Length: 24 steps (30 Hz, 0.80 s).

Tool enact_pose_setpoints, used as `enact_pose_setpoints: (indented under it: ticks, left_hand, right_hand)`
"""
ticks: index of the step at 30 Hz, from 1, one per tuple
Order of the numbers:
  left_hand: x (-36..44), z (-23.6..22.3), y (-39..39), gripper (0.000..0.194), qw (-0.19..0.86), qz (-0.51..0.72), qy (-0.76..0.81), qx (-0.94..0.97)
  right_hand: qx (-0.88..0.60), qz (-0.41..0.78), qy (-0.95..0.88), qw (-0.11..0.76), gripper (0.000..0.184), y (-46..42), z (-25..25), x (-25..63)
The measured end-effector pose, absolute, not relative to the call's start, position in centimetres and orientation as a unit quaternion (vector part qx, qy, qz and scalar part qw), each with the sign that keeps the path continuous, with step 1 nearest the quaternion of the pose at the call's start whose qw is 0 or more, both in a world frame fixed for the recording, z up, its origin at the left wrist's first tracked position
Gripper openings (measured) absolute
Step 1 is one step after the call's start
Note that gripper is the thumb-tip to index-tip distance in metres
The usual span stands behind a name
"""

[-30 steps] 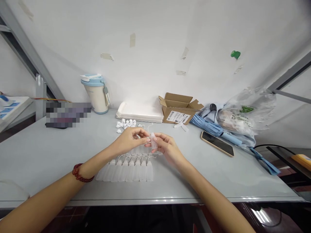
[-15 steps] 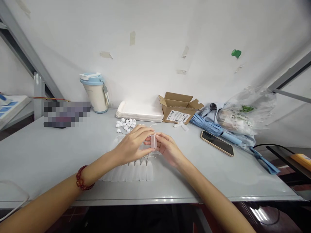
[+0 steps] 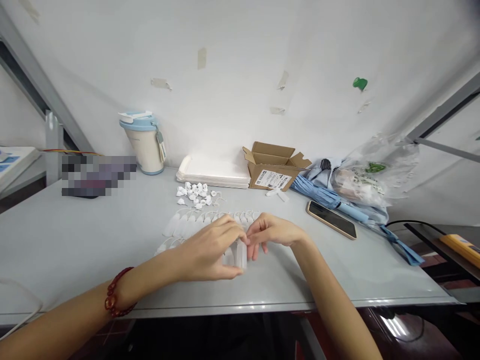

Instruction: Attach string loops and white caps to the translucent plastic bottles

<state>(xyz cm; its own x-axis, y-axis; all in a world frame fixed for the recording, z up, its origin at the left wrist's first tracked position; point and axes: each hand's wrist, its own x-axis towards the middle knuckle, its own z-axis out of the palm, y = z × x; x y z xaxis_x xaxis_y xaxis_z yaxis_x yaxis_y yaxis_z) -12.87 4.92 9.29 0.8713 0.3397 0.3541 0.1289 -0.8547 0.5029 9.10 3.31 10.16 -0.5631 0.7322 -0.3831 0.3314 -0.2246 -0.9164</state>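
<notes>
My left hand point(image 3: 215, 248) holds a small translucent plastic tube point(image 3: 241, 255) low over the table, its thumb at the lower end and its fingers at the upper end. At the tube's upper right side is my right hand point(image 3: 270, 232), with fingers curled and tips closed against it. Under and behind my hands, several similar translucent tubes with thin white cords point(image 3: 191, 220) lie side by side in rows. My left hand partly covers the nearer row. Farther back sits a loose group of small white caps point(image 3: 195, 194).
Along the wall stand a cream and blue tumbler point(image 3: 144, 142), a stack of white sheets or envelopes point(image 3: 213, 172) and an open cardboard box point(image 3: 272, 172). To the right lie a phone point(image 3: 332, 220), a blue folded umbrella point(image 3: 322, 192) and a clear plastic bag point(image 3: 375, 170). The table's front edge point(image 3: 210, 314) is close.
Both hands have come down and nearer with the tube, toward the right end of the near row. My right hand has turned so that its fingers point downward.
</notes>
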Motion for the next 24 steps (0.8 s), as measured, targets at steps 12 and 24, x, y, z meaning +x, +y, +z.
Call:
enact_pose_setpoints:
  ticks: [12,24]
  left_hand:
    - [-12.5,8.8,3.6,0.034,0.237,0.123,0.156,0.951]
    - [-12.3,8.4,3.9,0.026,0.185,0.108,0.177,0.961]
  right_hand:
    - [-0.479,0.570,-0.667,-0.029,0.018,3.4,10.1,8.1]
    - [-0.487,0.571,-0.660,-0.034,0.013,3.5,9.8,7.7]
